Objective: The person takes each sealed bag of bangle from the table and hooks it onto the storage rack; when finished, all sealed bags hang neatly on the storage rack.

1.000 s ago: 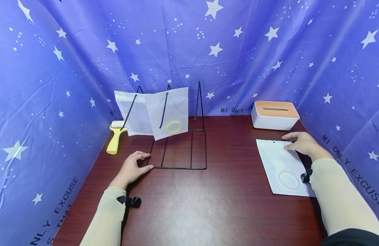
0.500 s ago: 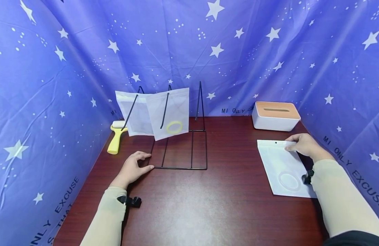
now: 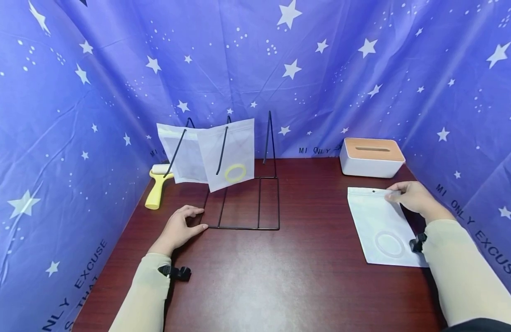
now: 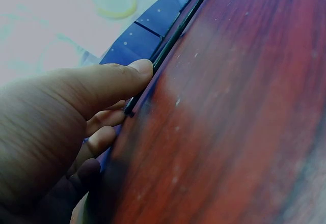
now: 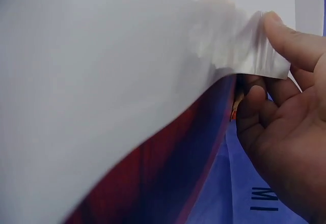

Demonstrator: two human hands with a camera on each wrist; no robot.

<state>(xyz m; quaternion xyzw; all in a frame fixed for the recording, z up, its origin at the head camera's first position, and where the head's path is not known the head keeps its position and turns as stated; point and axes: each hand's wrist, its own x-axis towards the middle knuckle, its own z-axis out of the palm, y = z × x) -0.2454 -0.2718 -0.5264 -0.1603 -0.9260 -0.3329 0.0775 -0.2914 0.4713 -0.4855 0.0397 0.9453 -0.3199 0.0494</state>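
Note:
At the front left corner of a black wire display rack (image 3: pixel 249 228), my left hand (image 3: pixel 178 230) grips the base, thumb on the front rod (image 4: pixel 175 35) and fingers by the side rod. Two white zip bags hang on the rack's left and middle hooks; the middle bag (image 3: pixel 211 152) shows a yellow ring at its bottom, while the left bag (image 3: pixel 182 152) is partly behind it. Over on the right, my right hand (image 3: pixel 413 200) pinches the top right corner of another white zip bag (image 3: pixel 375 216), thumb on top and fingers beneath. A pale ring shows inside that bag.
The rack's right hook (image 3: pixel 267 138) holds no bag. A white tissue box (image 3: pixel 371 166) with a wooden lid stands behind my right hand. A yellow-handled roller (image 3: pixel 155 189) lies at the left. Blue star-printed curtains (image 3: pixel 222 55) surround the dark red table (image 3: pixel 255 286).
My right hand has taken a pinch on the bag's top corner and lifted that edge slightly. The left hand stays at the rack.

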